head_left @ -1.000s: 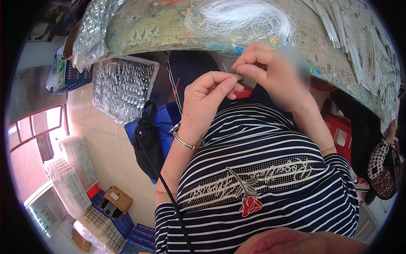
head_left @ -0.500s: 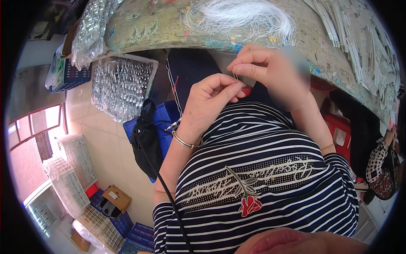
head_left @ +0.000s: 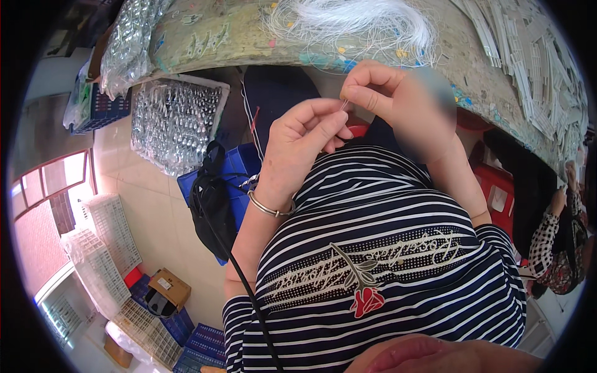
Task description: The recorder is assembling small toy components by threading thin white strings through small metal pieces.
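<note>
Thin pale strand [head_left: 344,105]: whether it is 1 piece or 1 doubled back, I cannot tell. It lies between the 2 hands, with the left hand [head_left: 297,138] at its 8 o'clock and the right hand [head_left: 404,105] at its 3 o'clock. The left thumb and forefinger pinch its lower end; the right thumb and forefinger close at its upper end. The fingertips cover both ends, and a blur hides much of the right hand. At 12 o'clock, 1 bundle of white thread [head_left: 367,28] lies on the table [head_left: 242,46]. Many white strips [head_left: 541,74], too overlapped to count, lie at 3 o'clock. At 9 o'clock is 1 batch of shiny wrapped pieces [head_left: 174,124]; at 8 o'clock, 1 black bag [head_left: 211,214] overlaps a blue bin [head_left: 242,165].
</note>
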Tool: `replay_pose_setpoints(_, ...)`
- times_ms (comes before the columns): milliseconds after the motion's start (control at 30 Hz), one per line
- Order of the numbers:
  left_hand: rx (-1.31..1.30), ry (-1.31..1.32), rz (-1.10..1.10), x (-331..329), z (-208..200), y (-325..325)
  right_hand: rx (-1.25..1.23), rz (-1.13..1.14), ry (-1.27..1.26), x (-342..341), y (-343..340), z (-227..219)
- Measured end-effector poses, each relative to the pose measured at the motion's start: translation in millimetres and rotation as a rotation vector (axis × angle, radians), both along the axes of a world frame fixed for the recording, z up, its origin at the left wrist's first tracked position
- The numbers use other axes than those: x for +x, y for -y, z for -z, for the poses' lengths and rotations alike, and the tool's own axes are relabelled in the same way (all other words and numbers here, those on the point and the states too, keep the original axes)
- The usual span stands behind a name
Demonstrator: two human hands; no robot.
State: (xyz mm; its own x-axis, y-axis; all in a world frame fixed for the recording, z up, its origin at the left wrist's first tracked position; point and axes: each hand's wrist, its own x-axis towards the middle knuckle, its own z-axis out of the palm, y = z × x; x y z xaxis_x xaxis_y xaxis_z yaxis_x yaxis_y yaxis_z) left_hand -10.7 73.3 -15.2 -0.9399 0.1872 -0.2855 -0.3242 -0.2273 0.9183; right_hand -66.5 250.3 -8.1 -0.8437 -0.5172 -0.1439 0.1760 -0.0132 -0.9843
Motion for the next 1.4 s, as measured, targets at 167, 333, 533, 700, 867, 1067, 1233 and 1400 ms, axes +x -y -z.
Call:
replay_pose_setpoints(167, -0.020, -0.025, -0.101, -1.9, -1.5, -4.2, 0.064, 0.020, -0.065, 2.5, 0.6, -0.3)
replay_pose_setpoints(333, -0.076, -0.036, -0.162, 0.7, -3.2, -5.7, 0.071, 0.012, -0.063, 3.8, 0.1, 2.5)
replay_pose_setpoints(533, -0.062, -0.046, -0.201, 2.1, -2.9, -4.8, -0.061, 0.076, 0.059, 3.8, -7.9, 8.0)
replay_pose_setpoints(700, -0.057, -0.071, -0.170, 2.5, 0.9, -5.8, -0.092, 0.065, 0.076, 9.0, -3.8, 9.0)
replay_pose_setpoints(867, -0.068, -0.110, -0.156, 3.4, 1.6, -5.7, -0.049, 0.083, 0.061, 7.7, -1.7, 4.7)
replay_pose_setpoints(1067, -0.090, -0.087, -0.158, 3.7, -0.3, -5.2, -0.045, 0.099, 0.053, 8.9, -2.7, 5.8)
replay_pose_setpoints(1233, -0.110, -0.108, -0.159, 4.8, 1.1, -5.2, -0.011, 0.089, 0.030, 9.5, -2.2, 7.0)
replay_pose_setpoints(1400, -0.100, -0.125, -0.124, 4.5, 4.5, -3.1, 0.039, 0.050, -0.086, 9.7, -3.2, 9.2)
